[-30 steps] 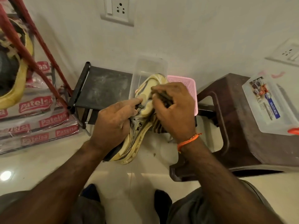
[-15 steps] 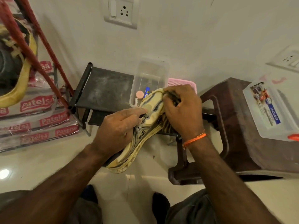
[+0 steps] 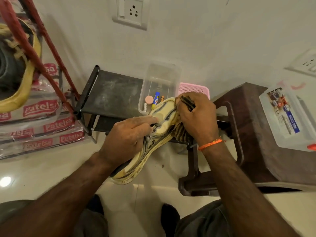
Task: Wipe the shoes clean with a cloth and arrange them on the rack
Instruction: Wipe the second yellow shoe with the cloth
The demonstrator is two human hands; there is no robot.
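A clear plastic bin [image 3: 159,77] beside a pink basket [image 3: 194,88] holds small items, including a blue-and-yellow tube [image 3: 155,100]. A brown stool [image 3: 253,134] carries a lidded clear box [image 3: 289,117]. A wall socket [image 3: 130,11] is mounted above. Red-labelled packets [image 3: 39,127] are stacked at left.

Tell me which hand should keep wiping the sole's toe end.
Right. The right hand grips the striped cloth against the toe end of the shoe. The left hand holds the shoe's middle, steadying it, so it probably should stay put.
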